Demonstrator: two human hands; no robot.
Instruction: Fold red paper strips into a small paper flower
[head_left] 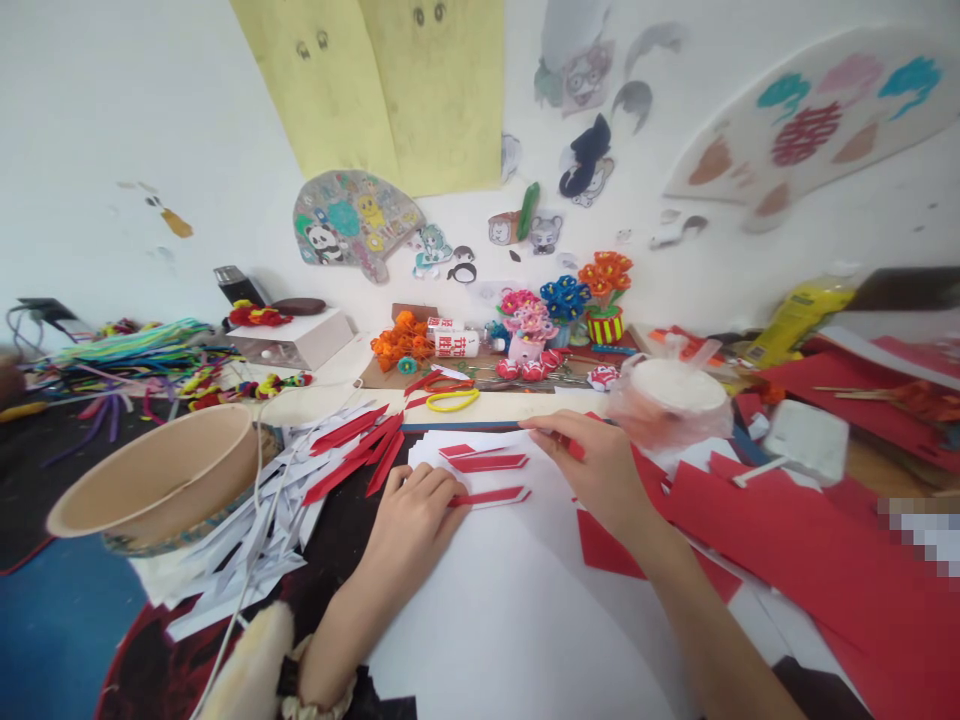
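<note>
My left hand [417, 520] rests on the white sheet [495, 600], its fingertips pinched on the left end of a red folded paper strip [491, 496]. Two more red folded strips [484, 460] lie just above it on the same sheet. My right hand [592, 462] sits to the right with fingers curled around a small red thing that I cannot make out. A fan of red and white cut strips [352, 450] lies left of my left hand.
A tan paper bowl [161, 478] stands at the left, over a heap of white paper offcuts [247, 540]. Red paper sheets [810, 560] cover the right side. A bagged white roll [671, 395], a yellow loop [452, 400], paper flowers [559, 300] and pipe cleaners [135, 350] lie behind.
</note>
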